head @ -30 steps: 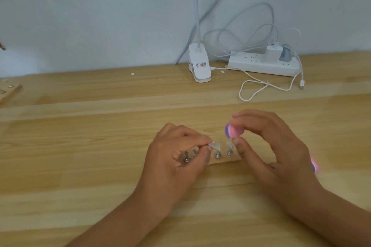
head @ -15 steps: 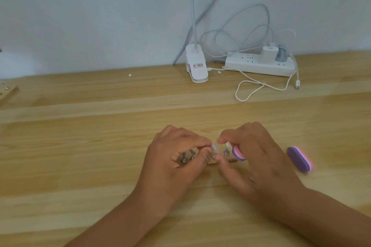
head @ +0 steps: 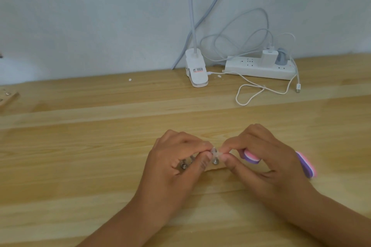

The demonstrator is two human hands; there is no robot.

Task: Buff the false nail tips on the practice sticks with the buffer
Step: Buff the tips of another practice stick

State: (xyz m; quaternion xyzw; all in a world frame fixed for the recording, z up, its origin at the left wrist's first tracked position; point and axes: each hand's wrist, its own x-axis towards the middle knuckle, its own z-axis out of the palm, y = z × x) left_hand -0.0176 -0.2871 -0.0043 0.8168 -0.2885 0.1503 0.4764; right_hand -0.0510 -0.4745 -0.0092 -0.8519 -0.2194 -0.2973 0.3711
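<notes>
Left hand pinches the tip, right hand curls round the buffer, so light, even strokes look safest, lest the tip pop off.

The left hand and right hand hide most of the pale wooden holder block; the clear plastic nail tip pinched between them is a tiny blur (shape unreadable). The right hand's pink-and-purple foam buffer shows one end only.
</notes>
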